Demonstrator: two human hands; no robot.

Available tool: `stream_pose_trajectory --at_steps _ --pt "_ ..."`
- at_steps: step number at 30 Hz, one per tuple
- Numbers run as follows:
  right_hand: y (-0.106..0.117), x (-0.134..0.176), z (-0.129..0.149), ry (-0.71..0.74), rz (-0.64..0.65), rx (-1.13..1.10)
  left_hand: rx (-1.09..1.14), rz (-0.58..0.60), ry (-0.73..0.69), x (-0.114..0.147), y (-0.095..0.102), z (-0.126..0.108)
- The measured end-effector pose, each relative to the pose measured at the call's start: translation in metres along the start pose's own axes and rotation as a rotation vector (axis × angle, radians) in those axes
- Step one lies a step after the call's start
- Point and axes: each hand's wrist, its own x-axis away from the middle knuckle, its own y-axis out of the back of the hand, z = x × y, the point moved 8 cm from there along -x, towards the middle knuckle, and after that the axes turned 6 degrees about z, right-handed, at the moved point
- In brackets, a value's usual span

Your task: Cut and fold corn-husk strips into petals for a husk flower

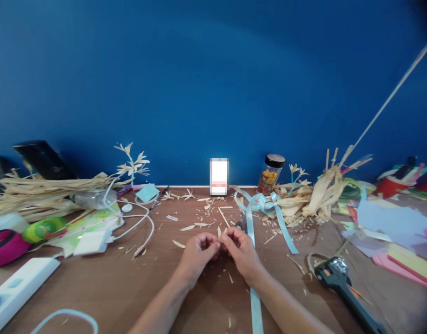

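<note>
Low over the middle of the table, my left hand (201,253) and my right hand (241,253) meet fingertip to fingertip. Both are closed in a pinch on a small pale strip of dried husk (219,231), whose tip sticks up between them; fingers hide its lower part. Just beyond my right hand lies a thin stick (223,217) beside a dark tool, partly hidden, that looks like scissors (241,223). A light blue ribbon (256,308) runs under my right wrist towards a bow (264,202). Husk scraps are scattered around both hands.
Left: bundled husks (53,188), a husk flower stem (132,162), a white charger (92,242) with cable, a power strip (23,287). Right: a glue gun (345,287), coloured paper (394,222), more husks (321,197). At the back stands a black-lidded jar (270,174) against the blue wall.
</note>
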Motion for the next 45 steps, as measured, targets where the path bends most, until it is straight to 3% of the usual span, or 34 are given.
stream_pose_trajectory --at_steps 22,33,45 --pt "-0.0005 -0.0007 0.0011 0.017 0.004 0.042 0.018 -0.025 0.021 0.0 0.0016 0.0007" --pt "-0.0014 -0.0006 -0.0004 0.0 0.02 0.004 0.018 -0.015 -0.057 0.0001 -0.0005 -0.0082" --pt "-0.0012 -0.0001 -0.0027 -0.007 0.009 -0.011 0.009 -0.01 -0.015 0.0011 -0.0039 -0.0075"
